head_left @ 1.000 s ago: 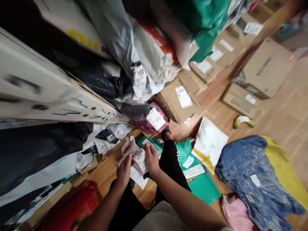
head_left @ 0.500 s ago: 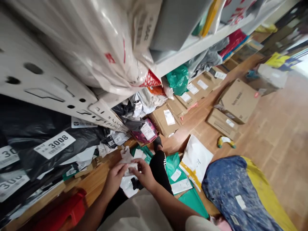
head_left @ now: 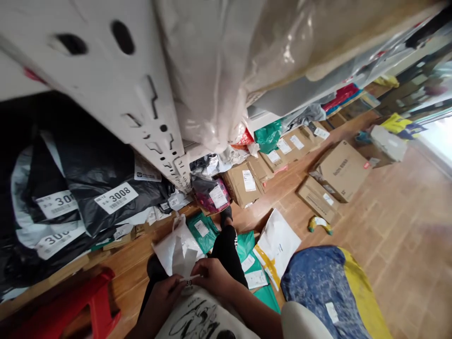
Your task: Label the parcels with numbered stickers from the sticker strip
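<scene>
Close to my body, my left hand and my right hand pinch a small white sticker label between them, its printed "30" showing in part. Pale strips of label paper rise from it, away from me. Beyond my hands, a white plastic mailer bag lies near my knees. A green parcel with a white label is just past it. Some of my left fingers are in shadow and hard to make out.
Left, shelves hold black parcels marked 3008. A red plastic stool stands below them. A white perforated shelf post rises close ahead. Cardboard boxes, a white parcel and a large blue bag are on the floor, right.
Both hands have come closer to my body, and the label paper shows more clearly between them. My view has shifted, bringing the shelf post nearer and uncovering the white mailer bag.
</scene>
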`<state>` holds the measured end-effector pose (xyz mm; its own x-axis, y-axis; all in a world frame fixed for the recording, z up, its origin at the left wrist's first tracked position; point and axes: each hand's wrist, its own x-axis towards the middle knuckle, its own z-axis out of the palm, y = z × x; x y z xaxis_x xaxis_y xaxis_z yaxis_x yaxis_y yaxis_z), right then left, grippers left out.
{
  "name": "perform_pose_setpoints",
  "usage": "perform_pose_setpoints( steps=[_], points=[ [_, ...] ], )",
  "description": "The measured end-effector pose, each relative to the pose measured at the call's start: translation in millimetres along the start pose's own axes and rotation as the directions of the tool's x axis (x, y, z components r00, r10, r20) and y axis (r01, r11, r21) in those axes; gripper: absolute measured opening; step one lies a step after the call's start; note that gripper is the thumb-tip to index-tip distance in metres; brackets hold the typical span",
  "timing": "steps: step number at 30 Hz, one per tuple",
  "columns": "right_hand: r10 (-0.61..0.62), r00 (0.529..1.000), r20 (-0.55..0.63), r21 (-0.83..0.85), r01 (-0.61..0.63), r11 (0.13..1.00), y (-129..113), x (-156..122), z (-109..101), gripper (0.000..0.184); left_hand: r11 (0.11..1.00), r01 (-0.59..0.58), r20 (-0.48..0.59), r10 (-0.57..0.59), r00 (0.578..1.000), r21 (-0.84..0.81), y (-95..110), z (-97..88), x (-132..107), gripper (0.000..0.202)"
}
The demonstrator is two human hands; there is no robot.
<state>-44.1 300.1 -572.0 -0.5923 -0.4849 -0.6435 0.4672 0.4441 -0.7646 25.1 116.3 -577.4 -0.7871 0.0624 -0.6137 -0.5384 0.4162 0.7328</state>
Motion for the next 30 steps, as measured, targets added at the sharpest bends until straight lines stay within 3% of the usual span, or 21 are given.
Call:
perform_pose_setpoints(
  steps=[3, 4, 6, 7, 9, 10, 11, 13, 15, 18, 19, 20, 21, 22, 23, 25, 26, 27, 28, 30],
  points=[
    [-0.03, 0.999, 0.018, -0.049, 0.03, 0.998, -9, 6, -1, 0.014, 0.999, 0.005, -0.003, -0.006, 1.0, -0.035, 6, -12.9, -4, 0.031],
    [-0.026, 0.999, 0.022, -0.068, 0.027, 0.997, -13, 9, -2, 0.015, 0.999, 0.012, -0.047, -0.014, 0.999, -0.052, 6, -18.7, -6, 0.03],
    [-0.015, 1.0, 0.021, -0.116, 0.018, 0.993, -21, 18, -6, 0.017, 0.993, 0.048, -0.23, -0.071, 0.971, -0.105, -1, -32.7, -9, 0.028],
    [-0.022, 1.0, 0.016, -0.148, 0.024, 0.989, -24, 22, -10, 0.017, 0.986, 0.07, -0.355, -0.12, 0.927, -0.151, -7, -40.3, -13, 0.025],
    [-0.056, 0.997, 0.044, -0.224, 0.065, 0.972, -31, 31, -20, 0.016, 0.959, 0.109, -0.613, -0.252, 0.749, -0.261, -21, -53.8, -30, 0.024],
    [-0.076, 0.994, 0.084, -0.265, 0.096, 0.959, -34, 35, -26, 0.016, 0.942, 0.114, -0.71, -0.314, 0.631, -0.315, -29, -58.5, -43, 0.024],
    [-0.095, 0.986, 0.134, -0.31, 0.133, 0.941, -39, 40, -33, 0.016, 0.927, 0.13, -0.797, -0.37, 0.477, -0.353, -35, -61.1, -59, 0.025],
    [-0.129, 0.959, 0.252, -0.399, 0.225, 0.889, -54, 54, -47, 0.017, 0.894, 0.145, -0.869, -0.446, 0.216, -0.423, -40, -60.8, -96, 0.029],
    [-0.147, 0.919, 0.366, -0.468, 0.318, 0.824, -78, 71, -51, 0.02, 0.869, 0.094, -0.873, -0.488, 0.006, -0.485, -38, -58.1, -132, 0.032],
    [-0.13, 0.857, 0.499, -0.529, 0.419, 0.738, -126, 92, -27, 0.023, 0.869, -0.067, -0.839, -0.492, -0.232, -0.49, -33, -65.4, -169, 0.032],
    [-0.134, 0.835, 0.534, -0.525, 0.451, 0.721, -141, 96, -12, 0.023, 0.88, -0.117, -0.836, -0.474, -0.277, -0.461, -34, -73.4, -177, 0.031],
    [-0.138, 0.811, 0.568, -0.516, 0.481, 0.709, -157, 99, 7, 0.023, 0.893, -0.158, -0.844, -0.45, -0.291, -0.422, -38, -84.5, -182, 0.03],
    [-0.145, 0.789, 0.597, -0.5, 0.507, 0.702, -170, 100, 29, 0.023, 0.907, -0.189, -0.87, -0.416, -0.263, -0.376, -43, -98.7, -187, 0.03],
    [-0.148, 0.769, 0.622, -0.484, 0.526, 0.7, -182, 99, 53, 0.022, 0.92, -0.208, -0.911, -0.369, -0.185, -0.331, -49, -115.6, -189, 0.029],
    [-0.153, 0.758, 0.634, -0.471, 0.535, 0.701, -192, 97, 79, 0.021, 0.934, -0.214, -0.95, -0.306, -0.06, -0.287, -55, -134.8, -191, 0.028],
    [-0.177, 0.766, 0.618, -0.45, 0.53, 0.719, -204, 90, 132, 0.021, 0.96, -0.21, -0.947, -0.118, 0.299, -0.185, -64, -176.0, -190, 0.025],
    [-0.202, 0.782, 0.59, -0.432, 0.517, 0.739, -206, 85, 159, 0.022, 0.97, -0.21, -0.88, -0.01, 0.474, -0.124, -67, -195.5, -189, 0.024],
    [-0.234, 0.8, 0.552, -0.403, 0.502, 0.765, -205, 79, 185, 0.022, 0.972, -0.226, -0.782, 0.092, 0.617, -0.063, -68, -212.7, -188, 0.025],
    [-0.269, 0.82, 0.505, -0.362, 0.484, 0.797, -202, 72, 210, 0.022, 0.97, -0.241, -0.686, 0.17, 0.708, -0.008, -70, -226.9, -188, 0.026],
    [-0.321, 0.868, 0.38, -0.23, 0.425, 0.876, -191, 56, 254, 0.021, 0.961, -0.266, -0.565, 0.261, 0.783, 0.076, -73, -246.4, -188, 0.03]
  ],
)
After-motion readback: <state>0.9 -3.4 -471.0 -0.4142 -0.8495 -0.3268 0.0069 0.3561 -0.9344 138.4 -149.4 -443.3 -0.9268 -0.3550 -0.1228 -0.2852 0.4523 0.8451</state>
